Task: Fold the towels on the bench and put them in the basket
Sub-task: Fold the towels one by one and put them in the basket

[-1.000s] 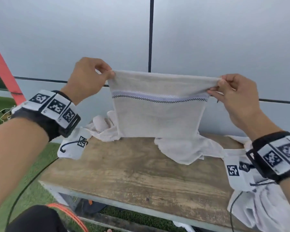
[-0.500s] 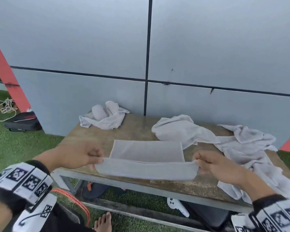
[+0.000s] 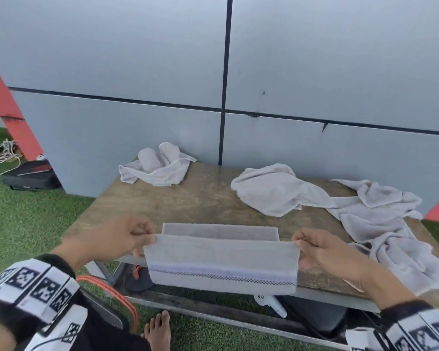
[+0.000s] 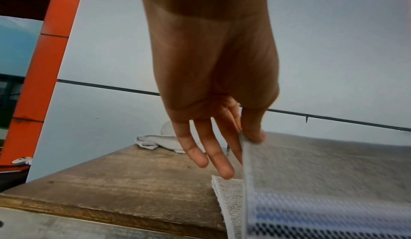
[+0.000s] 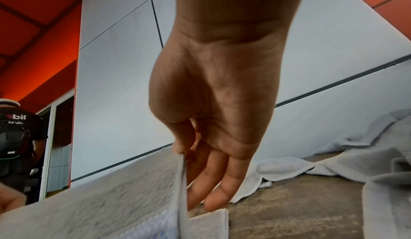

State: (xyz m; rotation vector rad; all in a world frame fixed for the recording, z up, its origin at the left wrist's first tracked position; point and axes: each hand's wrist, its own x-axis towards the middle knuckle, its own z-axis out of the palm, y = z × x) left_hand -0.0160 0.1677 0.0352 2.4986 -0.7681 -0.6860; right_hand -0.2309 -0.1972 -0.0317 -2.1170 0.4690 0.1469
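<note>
A pale grey towel [image 3: 221, 264] with a checked stripe lies partly flat on the wooden bench [image 3: 188, 198] at its near edge. Its striped flap is raised and hangs over the bench front. My left hand [image 3: 150, 235] pinches the flap's upper left corner between thumb and forefinger; the left wrist view shows that hand [image 4: 246, 135] on the towel [image 4: 311, 181] edge, other fingers straight. My right hand [image 3: 298, 243] pinches the upper right corner, and the right wrist view shows this hand [image 5: 181, 150] on the towel [image 5: 111, 198]. I cannot pick out a basket for certain.
Crumpled towels lie at the back left [image 3: 157, 168], the middle [image 3: 271, 191] and in a pile on the right [image 3: 380, 224]. A grey panel wall backs the bench. An orange-rimmed dark item [image 3: 112, 302], a bare foot [image 3: 157, 330] and a white controller [image 3: 271, 302] are below.
The towel, held up in the air a second ago, came down onto the bench. Since half a second ago both hands lifted the near edge, so the striped flap now faces me.
</note>
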